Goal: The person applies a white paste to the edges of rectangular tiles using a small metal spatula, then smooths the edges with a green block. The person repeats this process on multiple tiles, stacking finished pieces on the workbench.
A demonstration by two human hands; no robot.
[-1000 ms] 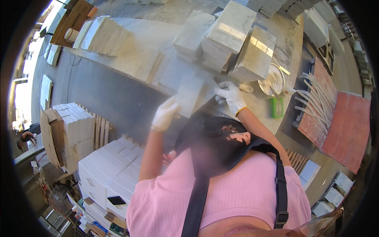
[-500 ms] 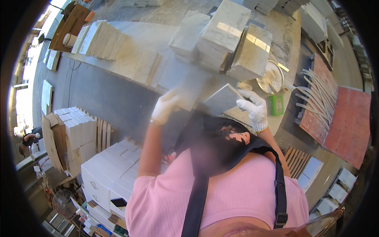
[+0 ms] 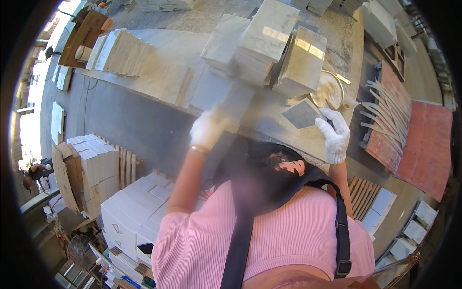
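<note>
My right hand (image 3: 334, 135), in a white glove, pinches one corner of a small square grey marble tile (image 3: 301, 114) between thumb and fingers, above the bench's right part. My left hand (image 3: 207, 129), also in a white glove, is at the bench's front edge beside a pale slab (image 3: 236, 103). A hazy smear blurs its fingertips, so whether they grip anything is unclear. Behind the tile stand stacks of white-grey marble tiles (image 3: 301, 60). A round pan (image 3: 328, 91) with pale contents lies just beyond my right hand.
More tile stacks (image 3: 127, 53) stand at the bench's far left. White boxes (image 3: 139, 207) are piled at my left, near a wooden pallet (image 3: 127, 166). To the right, pale curved strips (image 3: 387, 118) lie on reddish boards (image 3: 423, 149). Another person (image 3: 38, 168) is at far left.
My right hand has moved right with the tile, and now covers the place where a green box showed. My left hand has shifted slightly right.
</note>
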